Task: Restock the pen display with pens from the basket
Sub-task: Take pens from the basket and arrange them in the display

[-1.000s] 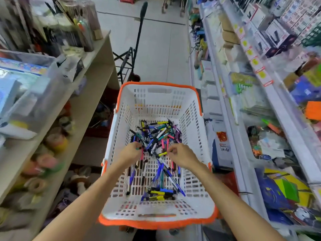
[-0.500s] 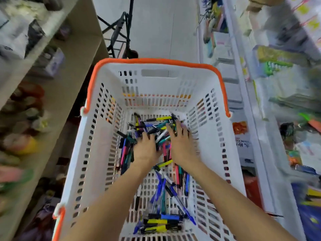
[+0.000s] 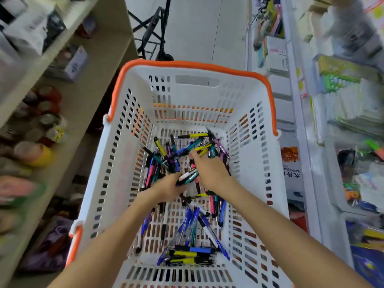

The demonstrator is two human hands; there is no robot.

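A white slotted basket (image 3: pixel 245 113) with an orange rim stands below me in the aisle. Several loose pens (image 3: pixel 187 148) in yellow, blue, teal, pink and purple lie heaped on its bottom, with more blue and yellow ones (image 3: pixel 191 254) near the front. My left hand (image 3: pixel 166 189) is inside the basket, its fingers curled round a few pens, a teal one and a white one sticking out to the right. My right hand (image 3: pixel 209 169) lies on the heap with fingers stretched forward over the pens. The pen display is not in view.
A beige shelf unit (image 3: pixel 89 86) with tape rolls and boxes runs along the left. White shelving (image 3: pixel 299 121) with packaged stationery lines the right. A black folding stand (image 3: pixel 153 32) sits on the pale floor beyond the basket.
The camera has tilted down and closer to the basket. My left hand has gathered a few pens and pulled back a little; my right hand has spread further over the heap.
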